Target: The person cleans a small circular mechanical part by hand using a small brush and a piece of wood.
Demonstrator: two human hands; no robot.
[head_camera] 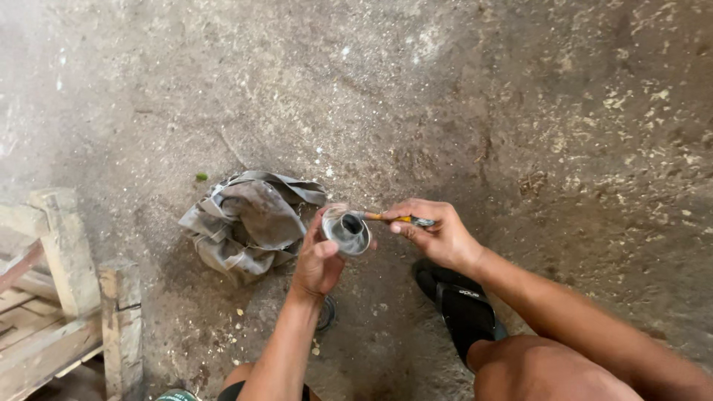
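My left hand (318,260) grips a small round metal part (347,232), a short grey tube or cup with its opening turned toward me. My right hand (434,232) holds a thin brush (386,218) with a yellow-orange handle, its bristles resting on the top rim of the metal part. Both hands are low over a dusty concrete floor. A crumpled grey rag (249,220) lies on the floor just left of my left hand.
A worn wooden frame (67,297) stands at the lower left. My foot in a black sandal (460,304) rests below my right hand, with my knee (542,371) at the bottom edge. A small dark round object (327,313) lies under my left wrist. Sawdust is scattered about.
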